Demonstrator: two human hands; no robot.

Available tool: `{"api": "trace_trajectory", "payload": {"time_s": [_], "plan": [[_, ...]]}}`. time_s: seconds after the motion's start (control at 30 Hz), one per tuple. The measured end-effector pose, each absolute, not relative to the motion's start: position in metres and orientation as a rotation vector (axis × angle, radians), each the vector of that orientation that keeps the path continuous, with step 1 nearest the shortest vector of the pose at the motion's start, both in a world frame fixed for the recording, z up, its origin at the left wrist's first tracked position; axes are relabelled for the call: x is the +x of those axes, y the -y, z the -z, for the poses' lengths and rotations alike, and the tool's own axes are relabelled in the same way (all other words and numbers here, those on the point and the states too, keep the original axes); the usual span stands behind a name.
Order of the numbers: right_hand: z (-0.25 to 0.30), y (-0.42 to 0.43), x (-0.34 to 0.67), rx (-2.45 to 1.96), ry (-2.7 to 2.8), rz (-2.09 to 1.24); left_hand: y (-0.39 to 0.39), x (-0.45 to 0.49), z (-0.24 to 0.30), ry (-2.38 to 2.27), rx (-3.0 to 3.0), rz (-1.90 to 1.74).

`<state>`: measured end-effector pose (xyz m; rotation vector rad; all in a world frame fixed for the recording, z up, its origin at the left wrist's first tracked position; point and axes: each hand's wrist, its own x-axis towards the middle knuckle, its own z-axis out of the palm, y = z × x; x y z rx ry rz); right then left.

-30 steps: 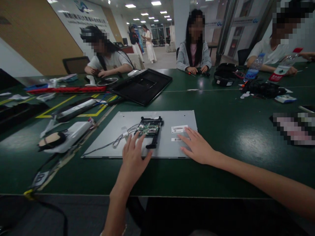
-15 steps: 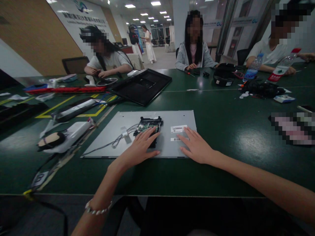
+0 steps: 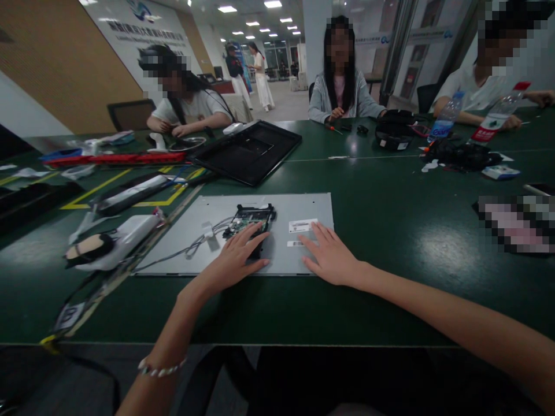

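Grey panel [image 3: 280,225] flat on green tabletop [image 3: 399,214]. Black bracket [image 3: 256,210] with circuit board [image 3: 243,222] lies on panel, left of white label [image 3: 302,225]. Left hand [image 3: 236,253] covers bracket's near part, fingers spread. Right hand [image 3: 333,259] at panel's right side, fingers wide apart. Black frame [image 3: 251,156] beyond panel.

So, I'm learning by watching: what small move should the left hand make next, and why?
Probably raise the left hand a little clear of the board: it spreads over part of that bare green surface, though I can't tell whether it presses. The right hand, spread at the panel's right side, could steady it.
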<state>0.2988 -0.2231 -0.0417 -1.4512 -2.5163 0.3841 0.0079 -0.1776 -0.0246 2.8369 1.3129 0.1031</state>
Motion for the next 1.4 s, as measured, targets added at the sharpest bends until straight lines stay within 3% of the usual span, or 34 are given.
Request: {"api": "trace_trajectory", "payload": {"time_s": [0.4, 0.77, 1.17, 1.4], "plan": [[0.046, 0.222, 0.299, -1.426, 2.48, -0.396, 0.163, -0.004, 0.016, -1.201, 2.822, -0.106], [0.044, 0.224, 0.3, -1.403, 2.472, -0.413, 0.084, -0.034, 0.025, -1.352, 2.826, -0.173], [0.047, 0.223, 0.301, -1.393, 2.46, -0.442, 0.103, -0.027, 0.011, -1.331, 2.792, -0.152], [0.044, 0.224, 0.301, -1.387, 2.46, -0.431, 0.048, -0.016, 0.005, -1.824, 2.588, -0.161]]}}
